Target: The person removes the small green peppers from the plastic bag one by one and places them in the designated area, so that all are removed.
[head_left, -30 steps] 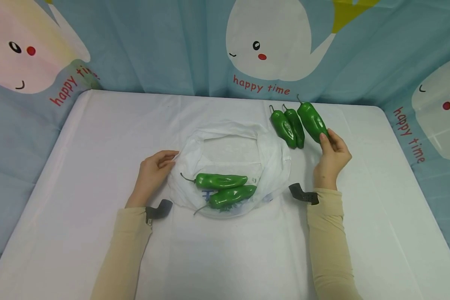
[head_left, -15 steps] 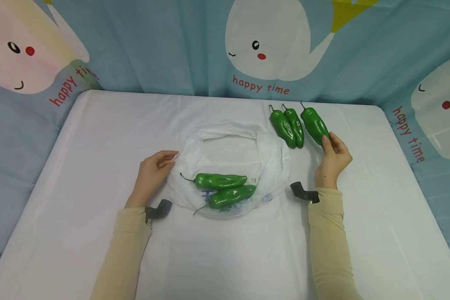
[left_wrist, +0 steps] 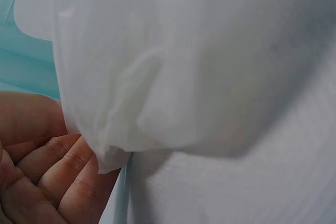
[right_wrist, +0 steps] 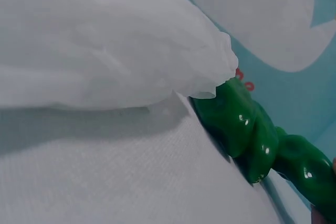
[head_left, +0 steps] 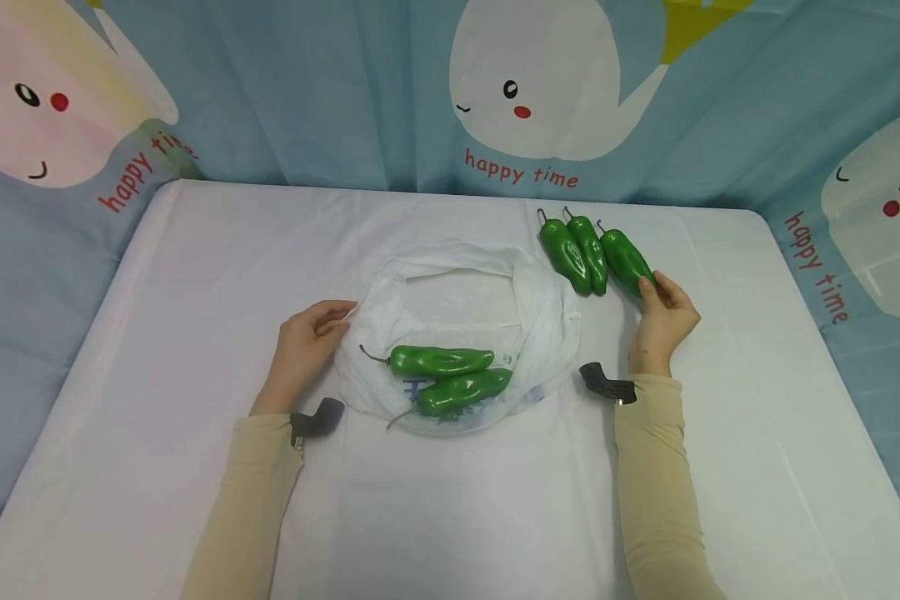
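Note:
My left hand (head_left: 306, 348) pinches the left edge of a white plastic bag (head_left: 549, 335), whose mouth gapes upward in the middle of the table. Two green peppers (head_left: 442, 362) lie inside it near the front, stems to the left. At the back right, my right hand (head_left: 666, 323) grips a third green pepper (head_left: 624, 257) by its lower tip, stem end pointing away. Close beside it on the left, two more green peppers (head_left: 564, 255) lie side by side. In the right wrist view the held pepper (right_wrist: 304, 163) shows beyond those two, and only a sliver of the hand appears.
A white cloth covers the table (head_left: 450, 517). Behind it hangs a blue curtain (head_left: 330, 100) with whale prints, close to the table's back edge. Dark wrist cameras (head_left: 607, 385) sit on both sleeves.
My right hand has lowered the pepper toward the table, bringing it down and close to the two peppers at its left. The left hand and the bag have stayed put.

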Action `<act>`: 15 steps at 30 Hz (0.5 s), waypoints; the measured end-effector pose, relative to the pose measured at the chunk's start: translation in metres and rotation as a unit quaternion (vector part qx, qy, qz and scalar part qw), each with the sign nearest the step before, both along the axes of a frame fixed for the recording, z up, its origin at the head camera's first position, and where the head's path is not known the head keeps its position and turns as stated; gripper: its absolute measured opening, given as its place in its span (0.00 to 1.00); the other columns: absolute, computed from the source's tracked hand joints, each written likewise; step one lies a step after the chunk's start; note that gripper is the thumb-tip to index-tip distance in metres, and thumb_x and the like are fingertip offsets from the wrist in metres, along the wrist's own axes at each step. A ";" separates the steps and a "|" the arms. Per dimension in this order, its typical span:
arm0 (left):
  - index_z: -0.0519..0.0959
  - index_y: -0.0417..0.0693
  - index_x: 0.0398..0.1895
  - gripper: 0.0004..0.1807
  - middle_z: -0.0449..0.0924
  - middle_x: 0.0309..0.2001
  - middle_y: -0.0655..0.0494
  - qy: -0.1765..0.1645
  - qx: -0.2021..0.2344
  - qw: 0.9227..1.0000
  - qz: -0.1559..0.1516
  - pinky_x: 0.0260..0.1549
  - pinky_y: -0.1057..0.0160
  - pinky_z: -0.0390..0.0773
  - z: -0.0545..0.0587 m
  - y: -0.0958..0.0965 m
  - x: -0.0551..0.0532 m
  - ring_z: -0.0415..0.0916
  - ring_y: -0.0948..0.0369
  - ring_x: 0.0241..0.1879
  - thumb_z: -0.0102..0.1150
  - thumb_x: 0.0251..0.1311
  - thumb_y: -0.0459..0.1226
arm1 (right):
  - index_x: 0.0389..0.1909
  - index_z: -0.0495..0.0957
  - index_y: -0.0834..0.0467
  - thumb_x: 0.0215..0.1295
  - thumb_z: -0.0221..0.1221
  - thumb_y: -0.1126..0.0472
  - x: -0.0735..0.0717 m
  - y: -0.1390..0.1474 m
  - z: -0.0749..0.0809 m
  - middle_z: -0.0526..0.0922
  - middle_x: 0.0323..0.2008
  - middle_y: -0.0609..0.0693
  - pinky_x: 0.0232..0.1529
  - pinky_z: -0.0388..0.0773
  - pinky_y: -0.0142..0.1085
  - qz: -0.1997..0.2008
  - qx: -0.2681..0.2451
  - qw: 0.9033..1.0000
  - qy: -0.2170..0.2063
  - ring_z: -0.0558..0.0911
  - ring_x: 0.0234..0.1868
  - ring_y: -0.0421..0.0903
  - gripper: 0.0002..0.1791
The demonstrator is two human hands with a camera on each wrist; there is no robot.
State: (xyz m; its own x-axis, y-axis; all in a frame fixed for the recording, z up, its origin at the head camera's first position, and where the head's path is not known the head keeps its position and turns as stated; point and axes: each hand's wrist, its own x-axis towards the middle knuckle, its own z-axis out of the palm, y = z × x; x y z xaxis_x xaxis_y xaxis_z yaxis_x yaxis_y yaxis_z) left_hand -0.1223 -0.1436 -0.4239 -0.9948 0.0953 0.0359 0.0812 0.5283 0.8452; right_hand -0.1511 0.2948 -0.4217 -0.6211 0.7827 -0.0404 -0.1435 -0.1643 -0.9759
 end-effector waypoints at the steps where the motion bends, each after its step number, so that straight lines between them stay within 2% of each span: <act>1: 0.78 0.38 0.52 0.15 0.79 0.51 0.42 0.000 0.000 1.000 0.000 0.47 0.66 0.78 0.000 0.000 0.000 0.78 0.50 0.49 0.56 0.61 0.26 | 0.45 0.79 0.72 0.53 0.64 0.75 0.000 0.000 0.000 0.79 0.40 0.53 0.50 0.76 0.30 0.002 0.001 1.000 -0.005 0.78 0.43 0.43 0.16; 8: 0.78 0.38 0.52 0.15 0.79 0.51 0.42 -0.006 0.002 1.000 0.003 0.47 0.62 0.78 0.000 0.001 -0.001 0.78 0.50 0.49 0.55 0.61 0.26 | 0.48 0.79 0.68 0.58 0.61 0.74 0.000 0.000 -0.002 0.79 0.47 0.57 0.52 0.75 0.29 0.047 0.026 0.997 -0.051 0.77 0.48 0.44 0.16; 10: 0.78 0.38 0.52 0.15 0.79 0.50 0.42 -0.006 0.001 1.000 0.003 0.47 0.64 0.78 0.000 0.001 -0.001 0.78 0.50 0.49 0.55 0.61 0.26 | 0.50 0.78 0.67 0.59 0.61 0.73 0.000 -0.001 -0.003 0.79 0.48 0.56 0.51 0.75 0.28 0.064 0.038 0.995 -0.070 0.77 0.47 0.43 0.16; 15: 0.78 0.38 0.52 0.15 0.80 0.49 0.42 -0.004 0.003 1.000 0.003 0.42 0.78 0.75 0.000 0.001 -0.001 0.79 0.51 0.48 0.56 0.61 0.27 | 0.51 0.78 0.68 0.59 0.60 0.74 0.000 -0.003 -0.004 0.79 0.49 0.58 0.49 0.76 0.27 0.089 0.089 0.986 -0.110 0.77 0.46 0.42 0.17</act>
State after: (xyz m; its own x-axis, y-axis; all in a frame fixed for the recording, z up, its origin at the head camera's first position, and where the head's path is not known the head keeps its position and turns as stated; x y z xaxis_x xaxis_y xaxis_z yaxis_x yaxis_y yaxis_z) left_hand -0.1232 -0.1431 -0.4243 -0.9957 0.0885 0.0279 0.0703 0.5239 0.8489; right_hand -0.1515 0.2916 -0.4258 -0.7407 0.6690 -0.0620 0.0914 0.0088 -0.9958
